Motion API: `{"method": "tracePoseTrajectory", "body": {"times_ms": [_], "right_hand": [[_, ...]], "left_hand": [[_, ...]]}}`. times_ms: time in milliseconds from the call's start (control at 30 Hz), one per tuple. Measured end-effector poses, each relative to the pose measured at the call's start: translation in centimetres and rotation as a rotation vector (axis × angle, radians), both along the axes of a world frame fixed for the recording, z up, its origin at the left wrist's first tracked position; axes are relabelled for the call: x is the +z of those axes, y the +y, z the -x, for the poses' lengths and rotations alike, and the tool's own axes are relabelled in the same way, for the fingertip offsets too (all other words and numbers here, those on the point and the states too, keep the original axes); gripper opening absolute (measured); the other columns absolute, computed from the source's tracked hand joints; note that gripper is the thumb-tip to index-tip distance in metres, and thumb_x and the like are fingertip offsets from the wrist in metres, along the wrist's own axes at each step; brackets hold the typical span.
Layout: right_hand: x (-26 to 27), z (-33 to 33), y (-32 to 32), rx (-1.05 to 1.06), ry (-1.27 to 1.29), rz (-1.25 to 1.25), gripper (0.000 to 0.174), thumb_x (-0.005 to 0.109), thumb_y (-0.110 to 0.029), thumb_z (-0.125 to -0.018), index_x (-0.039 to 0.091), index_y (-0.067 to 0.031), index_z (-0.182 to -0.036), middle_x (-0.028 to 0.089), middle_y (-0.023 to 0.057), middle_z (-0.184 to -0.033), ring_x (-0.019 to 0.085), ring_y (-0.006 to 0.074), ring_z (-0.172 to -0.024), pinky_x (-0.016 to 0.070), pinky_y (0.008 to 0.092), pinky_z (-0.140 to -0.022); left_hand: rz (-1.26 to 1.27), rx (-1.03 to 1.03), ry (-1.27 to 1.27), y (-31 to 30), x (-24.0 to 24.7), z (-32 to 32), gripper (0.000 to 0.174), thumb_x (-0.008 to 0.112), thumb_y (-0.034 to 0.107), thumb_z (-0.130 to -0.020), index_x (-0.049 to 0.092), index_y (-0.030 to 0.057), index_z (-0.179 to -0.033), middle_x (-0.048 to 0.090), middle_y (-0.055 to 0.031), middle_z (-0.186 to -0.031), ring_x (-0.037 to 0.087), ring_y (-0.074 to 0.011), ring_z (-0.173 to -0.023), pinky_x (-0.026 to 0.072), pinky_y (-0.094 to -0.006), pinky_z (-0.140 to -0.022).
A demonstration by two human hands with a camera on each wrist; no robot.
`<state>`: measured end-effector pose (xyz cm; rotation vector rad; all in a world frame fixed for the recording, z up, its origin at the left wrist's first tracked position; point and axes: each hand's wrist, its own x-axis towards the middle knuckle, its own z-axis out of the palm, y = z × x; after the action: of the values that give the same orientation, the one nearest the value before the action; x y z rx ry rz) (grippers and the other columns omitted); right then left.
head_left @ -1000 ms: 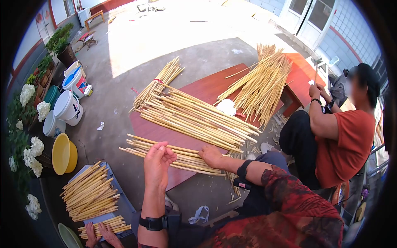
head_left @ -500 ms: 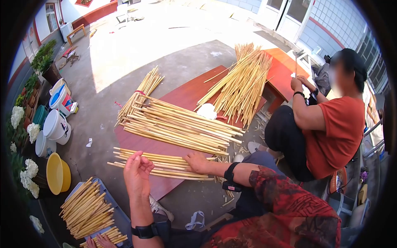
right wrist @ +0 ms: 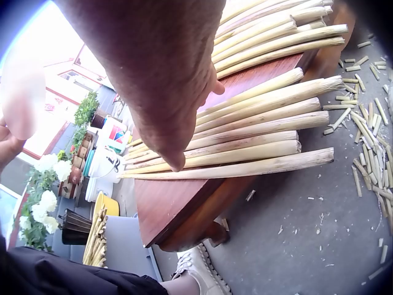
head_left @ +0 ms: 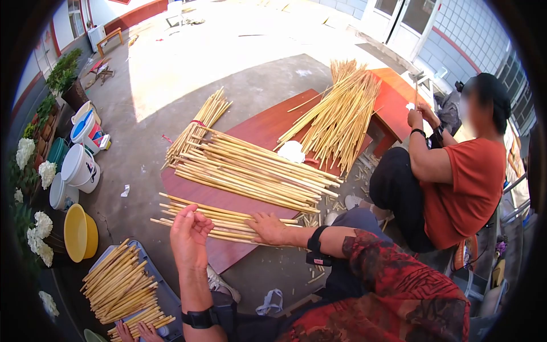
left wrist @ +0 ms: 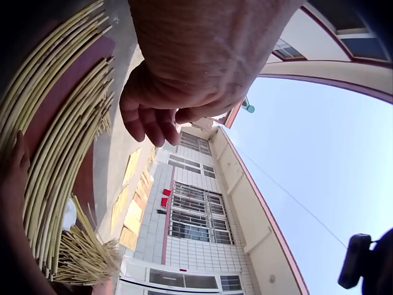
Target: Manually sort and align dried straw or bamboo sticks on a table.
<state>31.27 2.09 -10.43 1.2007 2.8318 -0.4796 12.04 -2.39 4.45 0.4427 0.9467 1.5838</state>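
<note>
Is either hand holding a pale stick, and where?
Neither grips anything: the right hand lies flat on the pale yellow stalks; the left hand hovers empty.

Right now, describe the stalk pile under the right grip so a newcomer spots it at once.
Find the long red-brown table and go to its near end, by the camera wearer. A thin flat layer of pale stalks lies there, the right grip resting flat on it. A bare strip of table parts it from the thicker heap beyond, and it is the thinnest pile.
</note>
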Motion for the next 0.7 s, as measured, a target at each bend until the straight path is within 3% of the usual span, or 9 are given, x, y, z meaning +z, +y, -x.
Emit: {"method": "tracePoseTrajectory", "body": {"times_ms": [67,300,400,467,533,567,600,667,700], "right_hand": [[-0.3,0.2,-0.1,0.124,-0.063,-0.056,0.056,0.058,-0.036,-0.072,0.038,-0.0077,-0.116,0.039,0.0133,-0.110,0.040,0.0286,-0.102,0.0380,0.0447,-0.075],[2.9,1.1,1.0,0.094,-0.022,0.016,0.047,0.057,-0.030,-0.073,0.042,-0.0089,-0.113,0.039,0.0131,-0.115,0.039,0.0277,-0.106,0.0373,0.0407,-0.078],[5.6,1.9,0.5,0.243,0.015,0.045,0.035,0.056,-0.023,-0.074,0.048,-0.0057,-0.103,0.047,0.0137,-0.104,0.045,0.0269,-0.098,0.0388,0.0374,-0.076],[6.3,1.8,0.1,0.458,0.330,0.025,0.020,0.052,-0.013,-0.072,0.054,-0.0032,-0.089,0.053,0.0147,-0.086,0.049,0.0270,-0.086,0.0397,0.0385,-0.072],[7.6,0.9,-0.8,0.347,0.472,0.175,0.018,0.050,-0.010,-0.071,0.054,-0.0027,-0.087,0.053,0.0144,-0.086,0.049,0.0272,-0.087,0.0395,0.0386,-0.072],[7.8,0.4,-1.1,0.233,0.613,0.326,0.016,0.049,-0.007,-0.070,0.055,-0.0023,-0.084,0.053,0.0142,-0.086,0.049,0.0274,-0.087,0.0394,0.0387,-0.072],[7.4,0.1,-0.9,0.225,0.615,0.325,0.016,0.049,-0.007,-0.070,0.055,-0.0023,-0.084,0.053,0.0142,-0.086,0.049,0.0274,-0.087,0.0394,0.0387,-0.072],[6.5,-0.6,0.3,0.480,0.393,-0.029,0.019,0.047,-0.006,-0.070,0.055,-0.0023,-0.087,0.053,0.0139,-0.085,0.048,0.0274,-0.089,0.0390,0.0389,-0.073],[7.5,-0.8,0.6,0.472,0.393,-0.033,0.019,0.047,-0.006,-0.070,0.055,-0.0023,-0.087,0.053,0.0139,-0.085,0.048,0.0274,-0.089,0.0390,0.0389,-0.073]], "left_hand": [[0.002,-0.010,0.000,0.0,-0.2,-0.1,0.017,0.045,0.009,-0.083,0.048,-0.0007,-0.096,0.052,-0.0045,-0.070,0.053,-0.0134,-0.064,0.0475,-0.0255,-0.060],[0.063,-0.127,0.212,0.2,-1.1,-1.3,0.018,0.045,0.011,-0.083,0.051,0.0004,-0.096,0.056,-0.0069,-0.078,0.055,-0.0151,-0.073,0.0457,-0.0263,-0.065],[-0.073,-0.383,0.931,0.0,-0.8,-3.4,0.021,0.044,0.012,-0.083,0.054,-0.0009,-0.097,0.058,-0.0096,-0.092,0.054,-0.0216,-0.090,0.0405,-0.0287,-0.078],[-0.187,-0.480,1.072,0.0,-2.3,-4.9,0.022,0.045,0.015,-0.083,0.054,0.0012,-0.097,0.058,-0.0104,-0.093,0.053,-0.0246,-0.091,0.0390,-0.0315,-0.079],[-0.361,-0.575,1.313,-0.3,-3.6,-6.3,0.028,0.045,0.022,-0.083,0.052,0.0048,-0.103,0.054,-0.0122,-0.101,0.047,-0.0300,-0.100,0.0320,-0.0370,-0.087],[-0.363,-0.582,1.313,-0.3,-4.0,-6.4,0.028,0.045,0.022,-0.083,0.052,0.0048,-0.103,0.054,-0.0122,-0.101,0.047,-0.0300,-0.100,0.0320,-0.0370,-0.087],[-0.334,-0.567,1.246,-0.2,-4.0,-6.5,0.029,0.043,0.024,-0.084,0.051,0.0055,-0.105,0.054,-0.0123,-0.102,0.045,-0.0286,-0.102,0.0306,-0.0377,-0.087],[-0.319,-0.561,1.180,0.4,-3.7,-6.7,0.030,0.042,0.025,-0.084,0.051,0.0062,-0.106,0.053,-0.0123,-0.104,0.044,-0.0271,-0.104,0.0292,-0.0384,-0.088],[-0.267,-0.518,1.352,0.5,-3.1,-6.6,0.032,0.039,0.027,-0.086,0.051,0.0060,-0.106,0.053,-0.0135,-0.104,0.045,-0.0280,-0.103,0.0309,-0.0382,-0.087]]}}
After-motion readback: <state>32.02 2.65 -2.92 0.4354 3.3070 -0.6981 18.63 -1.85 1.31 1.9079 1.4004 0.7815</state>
